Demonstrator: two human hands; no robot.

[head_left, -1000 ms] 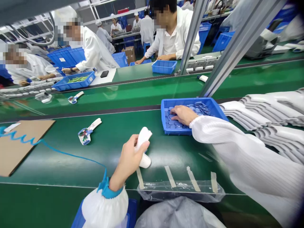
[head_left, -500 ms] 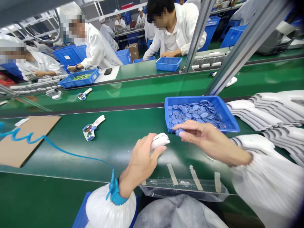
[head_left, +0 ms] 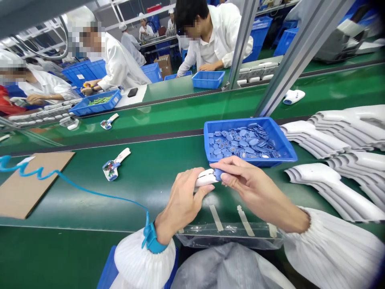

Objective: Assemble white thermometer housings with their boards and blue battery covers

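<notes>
Clamping a white plastic housing point(head_left: 206, 177) in my left grip point(head_left: 180, 200) to steady it while my right grip point(head_left: 252, 186) pinches a blue disc point(head_left: 218, 174) against its end, just below the blue tray point(head_left: 237, 123) of discs.

From here, the left hand point(head_left: 180, 204) and right hand point(head_left: 255, 192) cover most of the white plastic casing point(head_left: 206, 177) and the blue piece point(head_left: 218, 174) between them; markings on the blue discs point(head_left: 240, 144) beyond the hands are too small to make out.
</notes>
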